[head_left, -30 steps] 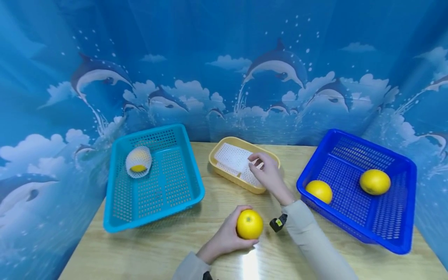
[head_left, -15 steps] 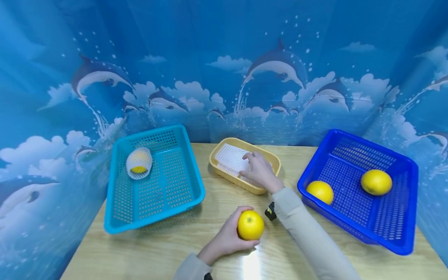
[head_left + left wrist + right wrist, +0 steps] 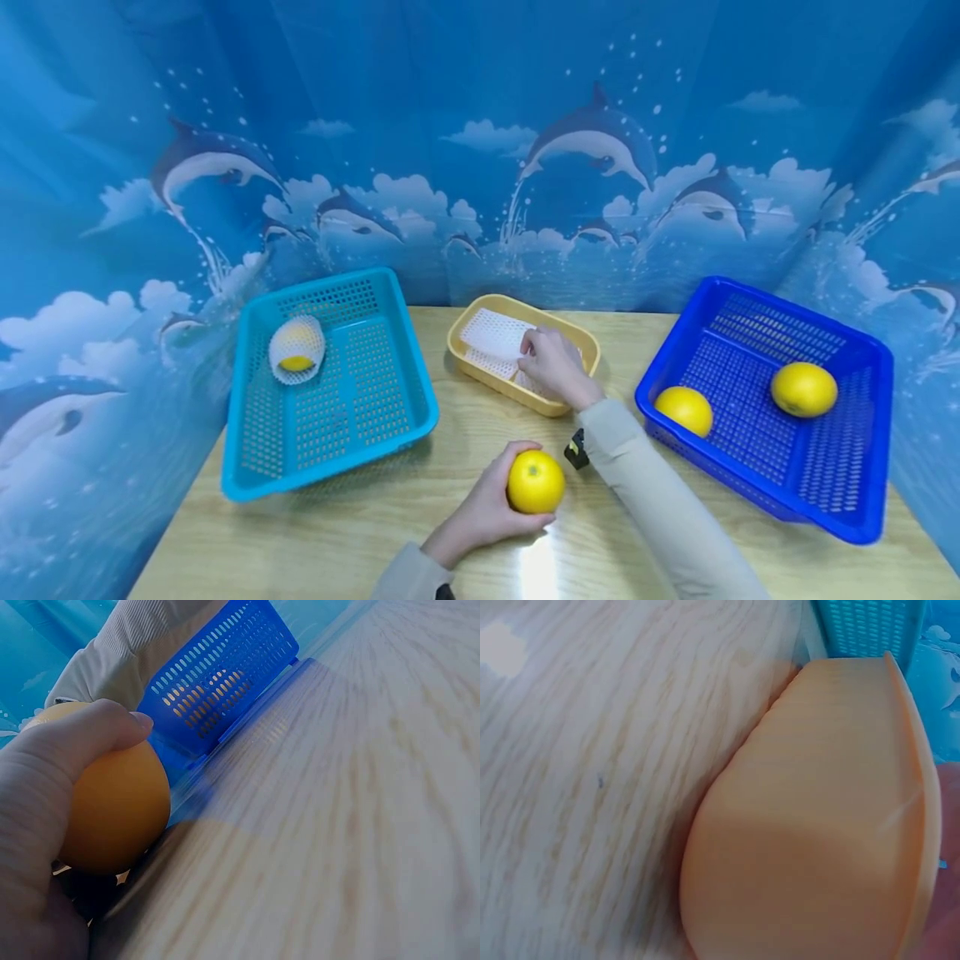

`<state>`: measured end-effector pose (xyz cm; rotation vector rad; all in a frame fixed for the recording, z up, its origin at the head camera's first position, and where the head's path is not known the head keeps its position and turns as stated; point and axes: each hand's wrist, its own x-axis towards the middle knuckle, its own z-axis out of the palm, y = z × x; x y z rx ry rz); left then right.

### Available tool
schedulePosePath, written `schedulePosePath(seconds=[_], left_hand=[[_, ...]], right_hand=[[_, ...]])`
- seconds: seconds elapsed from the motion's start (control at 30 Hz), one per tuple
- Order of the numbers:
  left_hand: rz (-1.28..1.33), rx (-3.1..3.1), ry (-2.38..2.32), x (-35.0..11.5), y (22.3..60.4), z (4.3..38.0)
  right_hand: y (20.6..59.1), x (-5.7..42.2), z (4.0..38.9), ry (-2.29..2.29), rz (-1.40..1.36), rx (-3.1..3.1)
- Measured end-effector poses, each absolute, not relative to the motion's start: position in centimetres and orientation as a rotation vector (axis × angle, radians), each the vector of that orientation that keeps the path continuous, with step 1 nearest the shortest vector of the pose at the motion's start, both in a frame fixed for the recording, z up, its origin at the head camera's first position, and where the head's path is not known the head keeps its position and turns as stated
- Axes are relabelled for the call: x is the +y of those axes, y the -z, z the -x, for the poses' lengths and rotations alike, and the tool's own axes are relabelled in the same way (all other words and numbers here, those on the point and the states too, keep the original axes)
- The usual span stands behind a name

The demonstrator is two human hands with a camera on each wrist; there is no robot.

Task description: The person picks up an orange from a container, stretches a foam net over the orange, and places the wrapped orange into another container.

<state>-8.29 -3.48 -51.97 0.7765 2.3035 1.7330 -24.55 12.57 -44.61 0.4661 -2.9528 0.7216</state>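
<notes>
My left hand (image 3: 491,498) grips a round yellow-orange fruit, an orange (image 3: 536,482), just over the table near the front. The left wrist view shows the thumb lying over the top of the orange (image 3: 120,806). Farther back, my right hand (image 3: 553,364) reaches into a small yellow basket (image 3: 480,379) and pinches at a white foam fruit net (image 3: 495,332); its fingertips are partly hidden. More netting lies under and beside it. From the right wrist, the basket's side wall (image 3: 802,825) covers most of the hand.
A teal basket (image 3: 330,467) at the left holds one orange in a foam net (image 3: 297,348). At the right, a blue basket (image 3: 757,492) holds two bare oranges, one (image 3: 804,389) deeper inside and one (image 3: 684,410) near its left corner. A dolphin-print curtain (image 3: 480,167) hangs behind the table.
My right hand has moved slightly left and down into the yellow basket, and its spread fingers have drawn together at the foam net. The left hand keeps holding the orange in place.
</notes>
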Motion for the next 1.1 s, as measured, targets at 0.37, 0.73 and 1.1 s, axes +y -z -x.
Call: schedulePosePath(seconds=[0.37,0.73,1.1], left_hand=[[-0.848,2.334,-1.755,-3.5,52.2,8.4],[-0.803,2.323,-1.760,-3.5,52.3,8.5],[-0.807,2.345,-1.770,-3.5,52.3,8.4]], right_hand=[[43.2,13.3,23.7,-1.064,-0.330,-2.837],[41.8,14.3,22.4,-1.210,-0.280,-2.739],[40.8,15.0,19.6,-1.732,-0.236,-2.340]])
